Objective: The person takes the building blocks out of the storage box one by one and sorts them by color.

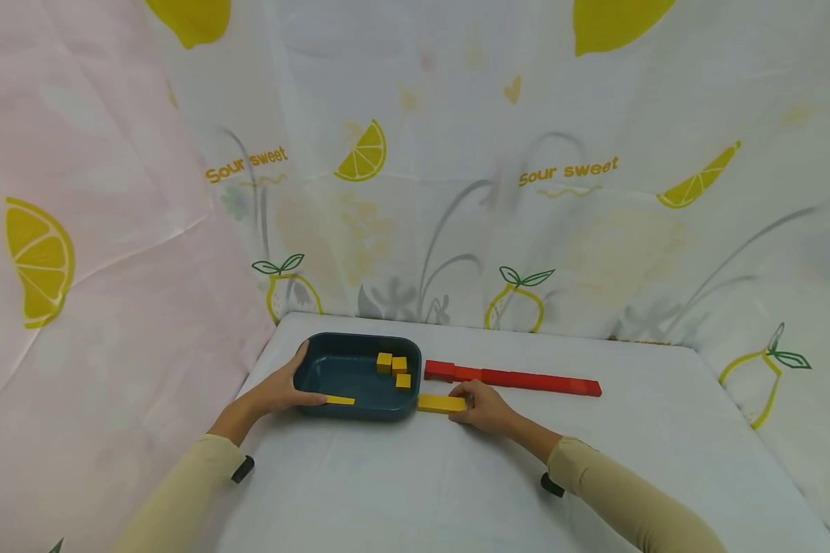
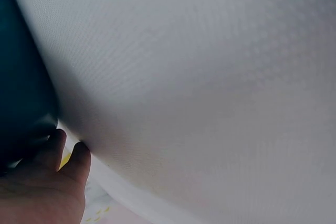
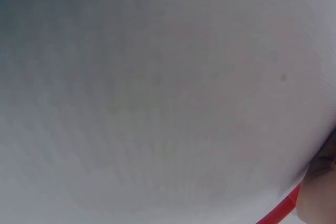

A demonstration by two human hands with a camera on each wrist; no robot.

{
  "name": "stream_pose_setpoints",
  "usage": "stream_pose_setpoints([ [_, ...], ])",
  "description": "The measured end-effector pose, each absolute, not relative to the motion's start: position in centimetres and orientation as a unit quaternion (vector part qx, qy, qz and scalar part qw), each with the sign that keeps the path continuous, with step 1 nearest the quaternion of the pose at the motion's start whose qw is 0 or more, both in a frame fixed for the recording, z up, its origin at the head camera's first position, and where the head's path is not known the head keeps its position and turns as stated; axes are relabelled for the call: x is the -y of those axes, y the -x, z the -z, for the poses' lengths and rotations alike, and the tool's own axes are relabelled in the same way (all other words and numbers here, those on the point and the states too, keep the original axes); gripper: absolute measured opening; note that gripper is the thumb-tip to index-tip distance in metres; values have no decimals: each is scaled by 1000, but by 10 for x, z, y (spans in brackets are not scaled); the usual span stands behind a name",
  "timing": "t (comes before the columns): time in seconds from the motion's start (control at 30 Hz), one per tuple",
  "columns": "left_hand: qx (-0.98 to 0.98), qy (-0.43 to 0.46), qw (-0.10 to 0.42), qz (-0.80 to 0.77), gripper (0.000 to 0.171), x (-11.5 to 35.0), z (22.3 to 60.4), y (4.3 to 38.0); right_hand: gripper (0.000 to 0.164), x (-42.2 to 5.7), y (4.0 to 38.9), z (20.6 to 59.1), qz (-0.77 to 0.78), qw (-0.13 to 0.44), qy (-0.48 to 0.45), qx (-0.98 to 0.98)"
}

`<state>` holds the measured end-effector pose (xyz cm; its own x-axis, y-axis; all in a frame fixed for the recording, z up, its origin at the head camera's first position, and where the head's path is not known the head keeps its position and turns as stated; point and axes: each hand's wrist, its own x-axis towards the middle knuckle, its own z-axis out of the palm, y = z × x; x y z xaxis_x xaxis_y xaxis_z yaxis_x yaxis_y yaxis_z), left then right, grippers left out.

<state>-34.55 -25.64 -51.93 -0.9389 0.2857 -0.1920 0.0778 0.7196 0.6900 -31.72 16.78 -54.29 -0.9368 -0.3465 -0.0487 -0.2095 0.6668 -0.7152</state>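
A dark teal rectangular dish (image 1: 346,415) stands at the left of the white table. My left hand (image 1: 287,385) grips its left end, thumb along the near side and fingers toward the far left corner; in the left wrist view, the left hand (image 2: 44,192) is beside the dish's wall (image 2: 23,77). A thin yellow piece (image 1: 342,400) shows in the dish by the thumb tip. Several small yellow cubes (image 1: 384,362) sit toward the dish's right end. My right hand (image 1: 486,408) pinches the right end of a long yellow block (image 1: 437,403), whose left end meets the dish's right side.
Behind the right hand, a row of red blocks (image 1: 519,379) runs rightward from near the dish. White cloth covers the table (image 1: 415,484). Lemon-printed cloth (image 1: 415,215) hangs behind it, and a pink cloth (image 1: 124,322) hangs at the left.
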Motion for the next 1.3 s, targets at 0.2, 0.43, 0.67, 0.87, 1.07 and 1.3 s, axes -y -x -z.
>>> stream_pose_setpoints([
  [0.2, -916, -105, 140, -360, 135, 256, 521, 346, 34, -169, 316, 543, 372, 84, 158, -911],
  [0.43, -917, -105, 139, -359, 136, 257, 521, 347, 34, -168, 317, 544, 372, 87, 156, -911],
  [0.67, -912, -105, 142, -371, 135, 257, 520, 345, 34, -167, 316, 542, 367, 87, 155, -913],
  [0.87, -912, -103, 143, -369, 136, 257, 520, 344, 33, -167, 316, 543, 372, 95, 151, -911],
  [1.07, -913, -102, 142, -369, 135, 256, 521, 344, 34, -167, 316, 543, 370, 98, 146, -912],
  [1.3, -909, -104, 145, -376, 135, 256, 522, 346, 35, -167, 315, 544, 369, 89, 150, -913],
])
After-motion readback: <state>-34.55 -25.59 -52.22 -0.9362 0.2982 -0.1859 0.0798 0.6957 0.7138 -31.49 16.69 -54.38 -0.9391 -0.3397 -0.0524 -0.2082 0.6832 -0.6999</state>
